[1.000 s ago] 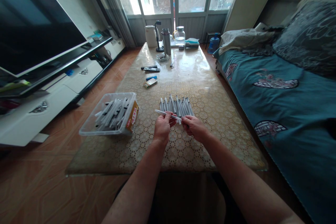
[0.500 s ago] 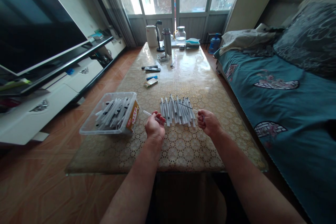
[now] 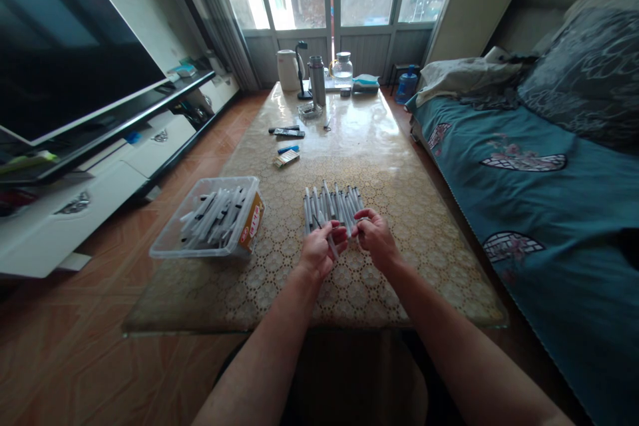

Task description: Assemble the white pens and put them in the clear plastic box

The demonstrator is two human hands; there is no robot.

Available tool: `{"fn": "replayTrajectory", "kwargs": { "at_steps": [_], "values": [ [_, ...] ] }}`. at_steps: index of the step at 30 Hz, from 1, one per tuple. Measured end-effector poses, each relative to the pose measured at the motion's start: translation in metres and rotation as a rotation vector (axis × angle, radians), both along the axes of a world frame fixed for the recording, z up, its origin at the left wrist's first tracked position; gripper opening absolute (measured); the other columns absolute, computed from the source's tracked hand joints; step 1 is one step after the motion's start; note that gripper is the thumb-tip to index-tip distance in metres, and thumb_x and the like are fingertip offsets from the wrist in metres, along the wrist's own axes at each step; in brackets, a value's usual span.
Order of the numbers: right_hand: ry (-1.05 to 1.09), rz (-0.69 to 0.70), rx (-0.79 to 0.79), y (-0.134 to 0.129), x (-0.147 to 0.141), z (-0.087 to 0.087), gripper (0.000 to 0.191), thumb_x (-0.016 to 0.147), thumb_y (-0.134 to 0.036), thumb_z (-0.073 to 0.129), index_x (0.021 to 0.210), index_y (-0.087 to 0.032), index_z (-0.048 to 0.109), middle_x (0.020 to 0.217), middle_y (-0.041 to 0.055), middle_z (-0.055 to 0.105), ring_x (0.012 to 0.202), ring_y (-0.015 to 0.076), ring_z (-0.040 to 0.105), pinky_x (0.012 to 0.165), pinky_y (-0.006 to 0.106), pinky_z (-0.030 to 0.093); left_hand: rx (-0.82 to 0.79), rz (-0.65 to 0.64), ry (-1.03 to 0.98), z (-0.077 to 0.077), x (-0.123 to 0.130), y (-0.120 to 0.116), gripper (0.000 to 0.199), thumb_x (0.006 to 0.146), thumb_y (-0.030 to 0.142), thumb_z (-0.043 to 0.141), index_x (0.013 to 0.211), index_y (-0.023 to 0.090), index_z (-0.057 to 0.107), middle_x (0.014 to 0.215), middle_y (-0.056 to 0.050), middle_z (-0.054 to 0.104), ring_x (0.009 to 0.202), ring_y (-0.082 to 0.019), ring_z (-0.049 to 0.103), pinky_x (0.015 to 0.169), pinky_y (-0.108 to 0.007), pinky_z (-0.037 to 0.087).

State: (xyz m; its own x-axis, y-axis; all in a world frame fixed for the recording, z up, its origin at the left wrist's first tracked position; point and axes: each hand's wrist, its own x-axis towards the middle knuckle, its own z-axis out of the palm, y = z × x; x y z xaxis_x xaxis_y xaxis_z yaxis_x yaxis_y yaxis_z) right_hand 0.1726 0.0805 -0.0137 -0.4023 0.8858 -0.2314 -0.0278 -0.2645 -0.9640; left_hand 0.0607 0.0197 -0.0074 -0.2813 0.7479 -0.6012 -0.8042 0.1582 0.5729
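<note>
Several whitish pens lie side by side on the patterned table. Just in front of them my left hand is turned palm up, its fingers curled round a pale pen barrel. My right hand is close on its right, thumb and fingers pinched on the end of a thin refill, whose dark part reaches over my left hand. On the left a clear plastic box holds many more pens.
Farther up the table are a small carton, a blue item, remotes, a glass ashtray, a steel flask, a kettle and a glass jug. A bed stands right.
My hands have come together in front of the pens. The left moved right, the right moved left with the thin refill. The barrel in my left hand has turned.
</note>
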Motion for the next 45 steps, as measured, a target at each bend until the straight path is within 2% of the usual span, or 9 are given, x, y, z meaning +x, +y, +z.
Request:
{"fn": "replayTrajectory", "kwargs": {
  "at_steps": [4, 8, 15, 20, 24, 27, 33, 40, 45],
  "values": [
    [-0.185, -0.115, 0.473, -0.013, -0.007, 0.003, 0.017, 0.076, -0.019, 0.043, 0.089, -0.019, 0.054, 0.068, 0.0002, 0.06, 0.061, 0.0142, 0.055, 0.06, 0.026, 0.043, 0.073, -0.161, -0.23, -0.006, 0.015, -0.001, 0.019, 0.09, 0.015, 0.042, 0.087, 0.01, 0.06, 0.081, -0.01, 0.068, 0.074, -0.017, 0.067, 0.072, -0.029, 0.053],
    [-0.418, -0.042, 0.868, -0.027, -0.012, 0.005, 0.013, 0.085, -0.023, 0.047, 0.084, -0.019, 0.059, 0.078, 0.005, 0.064, 0.078, 0.0192, 0.056, 0.076, 0.032, 0.041, 0.077, -0.111, -0.383, -0.012, 0.022, 0.002, 0.027, 0.091, 0.017, 0.039, 0.087, 0.005, 0.063, 0.082, -0.013, 0.067, 0.078, -0.015, 0.066, 0.077, -0.023, 0.052],
    [-0.472, 0.053, 1.097, -0.034, -0.008, 0.003, 0.012, 0.088, -0.022, 0.048, 0.087, -0.019, 0.06, 0.09, 0.0066, 0.064, 0.087, 0.0204, 0.055, 0.086, 0.035, 0.037, 0.134, 0.006, -0.463, -0.004, 0.02, 0.004, 0.026, 0.09, 0.013, 0.036, 0.081, 0.008, 0.061, 0.081, -0.009, 0.066, 0.076, -0.011, 0.065, 0.075, -0.017, 0.051],
    [-0.393, 0.05, 1.089, -0.028, 0.002, 0.01, 0.017, 0.091, -0.024, 0.043, 0.093, -0.019, 0.06, 0.1, 0.0075, 0.064, 0.101, 0.0202, 0.055, 0.094, 0.035, 0.035, 0.124, 0.043, -0.402, -0.003, 0.021, 0.006, 0.021, 0.091, 0.014, 0.037, 0.081, 0.011, 0.056, 0.075, -0.006, 0.062, 0.067, -0.01, 0.063, 0.062, -0.017, 0.051],
    [-0.674, -0.045, 0.929, -0.001, 0.02, 0.007, 0.02, 0.091, -0.022, 0.039, 0.086, -0.018, 0.057, 0.086, 0.008, 0.061, 0.084, 0.0194, 0.055, 0.079, 0.03, 0.039, 0.075, -0.021, -0.178, -0.003, 0.011, 0.002, 0.011, 0.089, 0.019, 0.044, 0.081, 0.015, 0.05, 0.061, 0.002, 0.051, 0.043, -0.005, 0.045, 0.037, -0.013, 0.03],
    [-0.918, 0.072, 0.771, 0.018, 0.032, -0.006, 0.013, 0.082, -0.016, 0.048, 0.093, -0.016, 0.054, 0.087, 0.0089, 0.061, 0.078, 0.019, 0.055, 0.072, 0.028, 0.038, 0.09, -0.039, 0.067, 0.002, 0.0, -0.006, 0.006, 0.083, 0.02, 0.053, 0.084, 0.017, 0.049, 0.061, 0.004, 0.049, 0.041, -0.003, 0.04, 0.036, -0.011, 0.02],
    [-1.064, 0.282, 0.651, 0.023, 0.033, -0.025, 0.024, 0.077, -0.018, 0.053, 0.101, -0.015, 0.05, 0.093, 0.0118, 0.064, 0.086, 0.0208, 0.057, 0.072, 0.027, 0.038, 0.046, 0.026, 0.321, 0.01, -0.011, -0.024, 0.025, 0.072, 0.022, 0.064, 0.09, 0.019, 0.046, 0.066, 0.004, 0.05, 0.047, -0.004, 0.044, 0.039, -0.012, 0.025],
    [-1.065, 0.19, 0.637, 0.025, 0.03, -0.023, 0.031, 0.07, -0.015, 0.057, 0.1, -0.013, 0.052, 0.086, 0.0129, 0.065, 0.078, 0.0227, 0.06, 0.065, 0.028, 0.038, 0.035, 0.057, 0.433, 0.028, -0.019, -0.032, 0.026, 0.072, 0.02, 0.058, 0.096, 0.019, 0.047, 0.065, 0.004, 0.05, 0.046, -0.005, 0.044, 0.04, -0.013, 0.026],
    [-0.872, 0.153, 0.434, 0.036, 0.036, -0.016, 0.032, 0.066, -0.016, 0.058, 0.098, -0.013, 0.056, 0.067, 0.0034, 0.061, 0.06, 0.0157, 0.055, 0.055, 0.024, 0.036, -0.002, 0.125, 0.721, 0.059, -0.064, -0.036, 0.026, 0.072, 0.023, 0.056, 0.096, 0.02, 0.048, 0.064, 0.004, 0.05, 0.046, -0.006, 0.045, 0.041, -0.014, 0.03]
  ]
}}
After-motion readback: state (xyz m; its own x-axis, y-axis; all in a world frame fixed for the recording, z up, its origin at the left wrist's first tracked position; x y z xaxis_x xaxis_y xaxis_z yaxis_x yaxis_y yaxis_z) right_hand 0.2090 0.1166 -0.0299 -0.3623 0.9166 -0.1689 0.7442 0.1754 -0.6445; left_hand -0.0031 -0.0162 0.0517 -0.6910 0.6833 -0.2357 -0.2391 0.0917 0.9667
